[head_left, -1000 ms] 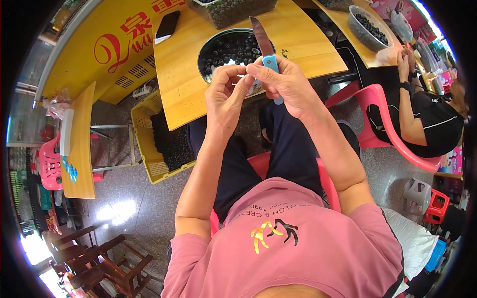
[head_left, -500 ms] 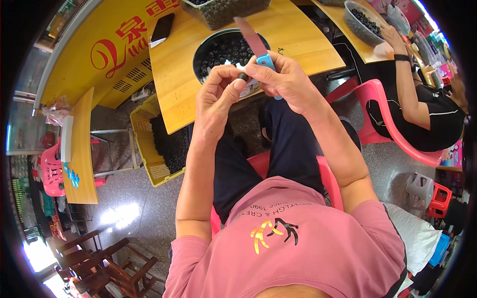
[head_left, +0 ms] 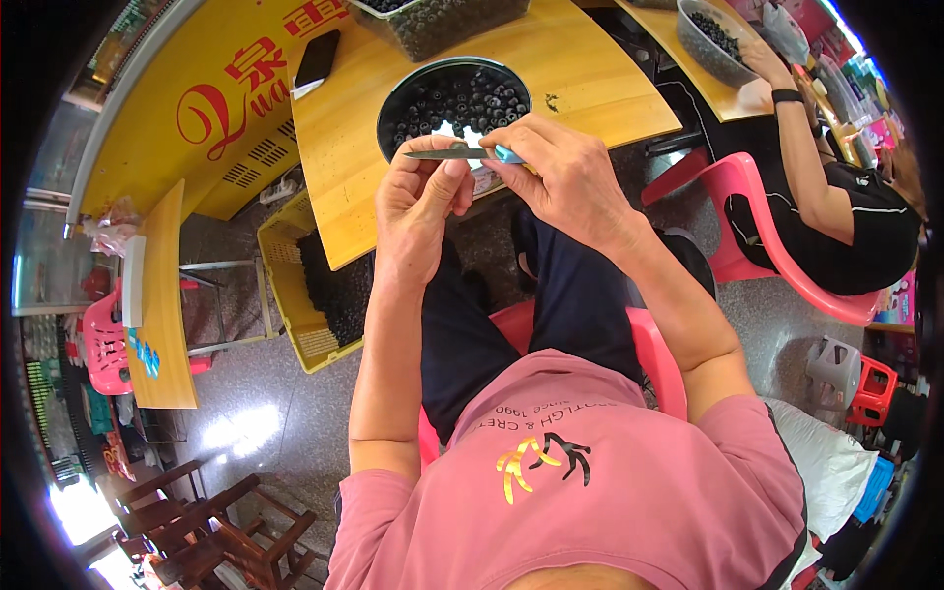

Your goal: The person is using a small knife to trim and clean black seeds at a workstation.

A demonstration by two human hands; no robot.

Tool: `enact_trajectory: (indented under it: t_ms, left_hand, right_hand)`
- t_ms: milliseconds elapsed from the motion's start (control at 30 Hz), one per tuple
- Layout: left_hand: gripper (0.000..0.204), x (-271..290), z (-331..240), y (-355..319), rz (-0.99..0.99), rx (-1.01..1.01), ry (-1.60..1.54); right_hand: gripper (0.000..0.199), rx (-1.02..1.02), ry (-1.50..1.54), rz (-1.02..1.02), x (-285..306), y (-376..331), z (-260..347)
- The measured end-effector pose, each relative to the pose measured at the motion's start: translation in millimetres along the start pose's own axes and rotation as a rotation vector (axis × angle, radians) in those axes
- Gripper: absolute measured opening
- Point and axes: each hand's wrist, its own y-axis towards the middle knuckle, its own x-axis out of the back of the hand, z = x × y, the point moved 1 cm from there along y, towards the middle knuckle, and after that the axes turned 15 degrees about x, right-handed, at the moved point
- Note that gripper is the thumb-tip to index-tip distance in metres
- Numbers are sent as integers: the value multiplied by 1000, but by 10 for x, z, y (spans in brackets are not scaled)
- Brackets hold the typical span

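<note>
Knife [head_left: 438, 154]: in the right hand [head_left: 570, 177], blade pointing at the left hand [head_left: 413, 202].
Right hand: closed around the blue handle [head_left: 508, 154].
Left hand: fingertips [head_left: 453, 169] pinching what looks like one small dark fruit [head_left: 459, 147], mostly hidden.
Bowl [head_left: 395, 106]: dark fruits [head_left: 487, 98] inside, just beyond both hands.
Yellow crate [head_left: 282, 241]: more dark fruits, left of the left hand.

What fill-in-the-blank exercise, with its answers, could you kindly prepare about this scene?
1. The right hand holds a ____ by its blue handle.
2. Its blade points to the person's ____.
3. The crate on the floor is ____ in colour.
4. The black phone lies on the wood-coloured ____.
Missing words: knife; left; yellow; table.
</note>
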Motion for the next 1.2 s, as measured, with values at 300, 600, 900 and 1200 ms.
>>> enact_trajectory:
  t_ms: [300,600,900,1200]
  left_hand:
    - [14,-85,-5,-43,25,-46,-81]
    - [16,-54,64,-37,-56,-72,-85]
    - [20,-57,112,-28,-96,-169,28]
    - [20,-20,103,-50,-87,-89,1]
  right_hand:
    - [16,-64,-94,-20,-140,-47,-102]
    - [21,-540,671,-84,-27,77,63]
    - [19,-720,1189,-261,-17,135,129]
    - [19,-721,1092,-176,-61,130,92]
